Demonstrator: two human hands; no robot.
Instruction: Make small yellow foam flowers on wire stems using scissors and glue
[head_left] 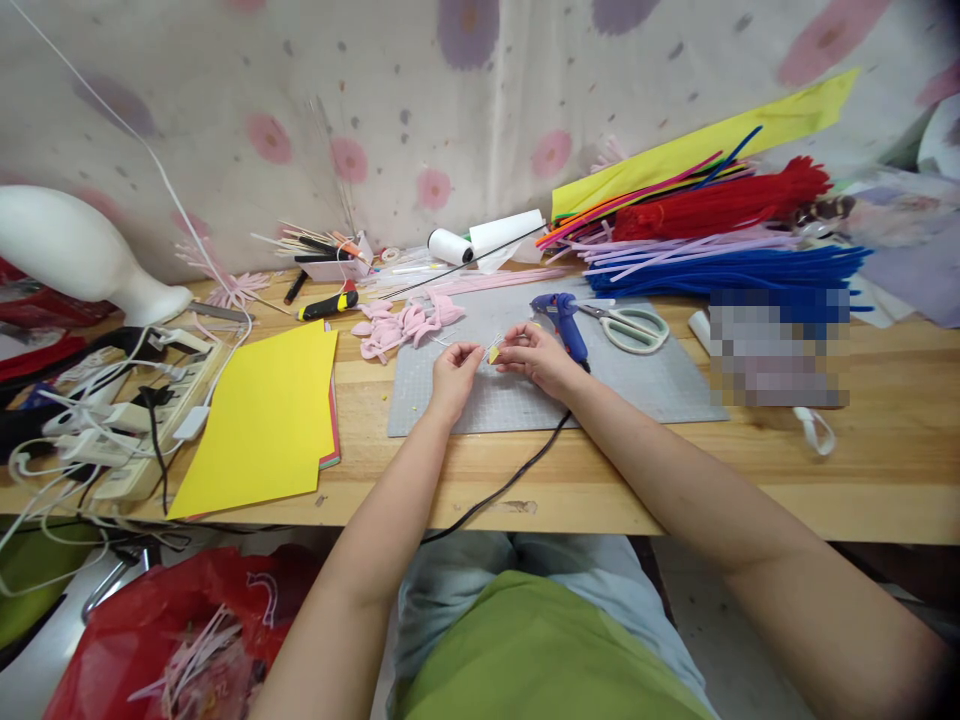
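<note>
Right hand pinches a small yellow piece over a grey cutting mat; left hand, fingertips drawn together, is just beside it. Pink fuzzy pieces lie at the mat's upper left. Glue gun and scissors lie beyond the right hand.

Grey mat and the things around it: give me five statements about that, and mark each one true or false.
1. The left hand and right hand are over the mat. True.
2. The scissors lie left of the glue gun. False: they lie right of it.
3. A yellow piece is at the right hand's fingertips. True.
4. The yellow paper lies on the mat. False: it lies left of it.
5. The glue gun is blue. True.
</note>
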